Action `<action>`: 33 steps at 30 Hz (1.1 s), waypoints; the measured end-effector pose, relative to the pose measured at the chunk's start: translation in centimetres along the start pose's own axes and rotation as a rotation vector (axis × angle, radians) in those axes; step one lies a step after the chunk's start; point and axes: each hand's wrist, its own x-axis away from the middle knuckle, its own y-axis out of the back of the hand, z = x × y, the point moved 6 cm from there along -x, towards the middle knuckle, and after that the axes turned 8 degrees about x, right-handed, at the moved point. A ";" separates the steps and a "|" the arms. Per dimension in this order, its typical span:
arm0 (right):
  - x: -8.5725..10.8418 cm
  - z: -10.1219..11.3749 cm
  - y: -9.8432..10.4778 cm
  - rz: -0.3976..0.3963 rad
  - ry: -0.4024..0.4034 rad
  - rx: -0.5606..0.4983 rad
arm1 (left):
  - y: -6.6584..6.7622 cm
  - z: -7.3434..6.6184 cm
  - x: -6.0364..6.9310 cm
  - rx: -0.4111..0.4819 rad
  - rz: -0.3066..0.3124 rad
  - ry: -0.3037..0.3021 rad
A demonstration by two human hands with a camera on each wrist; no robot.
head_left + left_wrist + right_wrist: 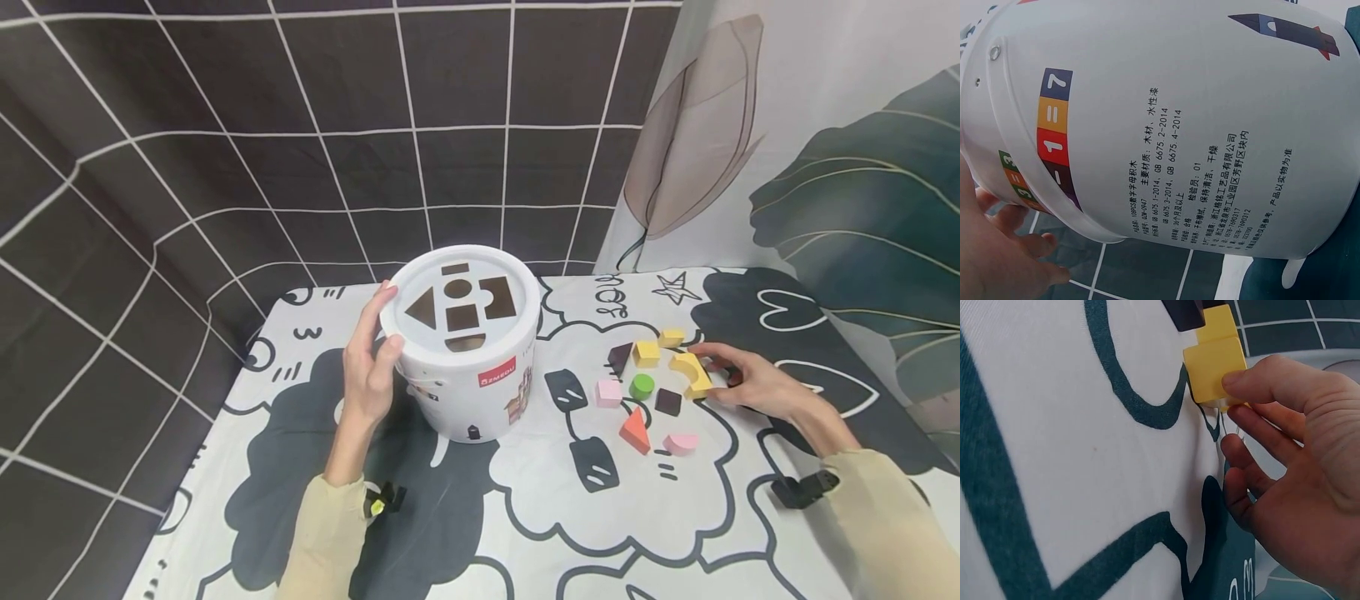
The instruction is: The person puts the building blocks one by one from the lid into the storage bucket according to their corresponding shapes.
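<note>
My left hand [369,367] rests against the left side of a white bucket [468,408], thumb and fingers touching the rim of its lid [480,333]. Cut into that lid are several shaped holes, among them a triangle, a circle and a square. On the right, my right hand [757,383] pinches a yellow arch-shaped block [696,377] between thumb and fingers. The right wrist view shows the thumb on the yellow block's [1213,369] near face. Beside it lie a yellow cube [646,354], a smaller yellow block [671,337] and a green cylinder [642,386].
Also on the patterned cloth [555,508] are a pink cube [608,393], an orange triangular block [635,432], a pink half-round block [681,444] and two dark blocks, one a cube [668,402]. A dark grid-patterned curtain [457,167] hangs behind the bucket.
</note>
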 end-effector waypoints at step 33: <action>0.5 2.9 2.6 -0.144 0.019 0.032 | 0.0 -0.1 0.0 -0.001 -0.001 0.000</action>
